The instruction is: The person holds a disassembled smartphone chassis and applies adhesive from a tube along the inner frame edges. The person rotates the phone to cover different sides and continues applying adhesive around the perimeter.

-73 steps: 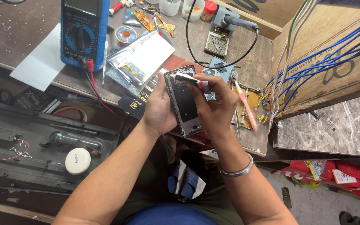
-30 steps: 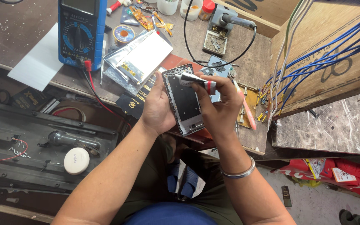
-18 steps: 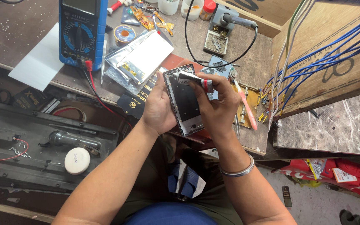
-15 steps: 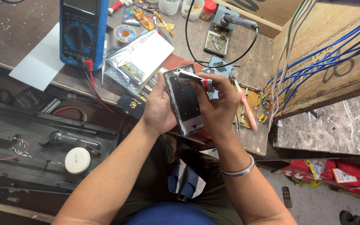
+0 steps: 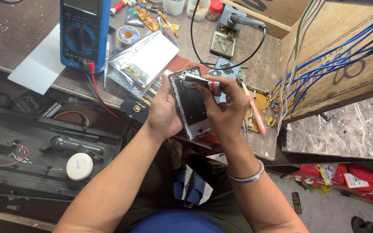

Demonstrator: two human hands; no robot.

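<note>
My left hand grips an opened phone frame by its left edge, dark inner side facing up, above the workbench edge. My right hand holds a small silver tube with a red cap, its nozzle pointed at the frame's upper left corner. A metal bangle sits on my right wrist.
A blue multimeter with a red lead stands at the bench's back left, beside a white sheet. A foil bag with a white panel, solder reel, soldering iron stand, pink tool and blue wires surround my hands.
The tube in my right hand has shifted slightly along the top edge of the phone frame. My left hand keeps the same grip.
</note>
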